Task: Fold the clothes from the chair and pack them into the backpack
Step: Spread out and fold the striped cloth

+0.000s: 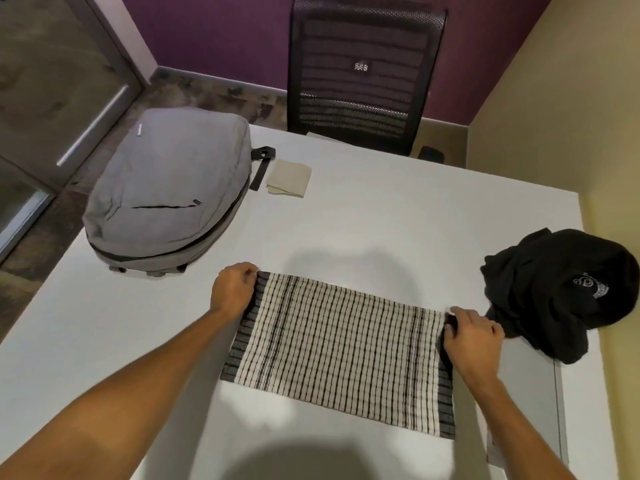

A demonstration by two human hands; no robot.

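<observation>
we pinch the far corners of the black-and-white checked cloth lying flat on the white table, left hand and right hand curled on its edges. grey fabric backpack lies far left, crumpled black garment at the right edge.

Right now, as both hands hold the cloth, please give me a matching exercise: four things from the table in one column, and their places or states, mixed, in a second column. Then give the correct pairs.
Things:
1. grey backpack
2. checked cloth
3. black garment
4. beige cloth

States or places:
A. crumpled in a heap at the table's right edge
B. folded small, beside the backpack's strap
C. lying at the table's far left corner
D. spread flat, its far corners pinched by the left hand and right hand

Pairs: 1-C, 2-D, 3-A, 4-B
</observation>
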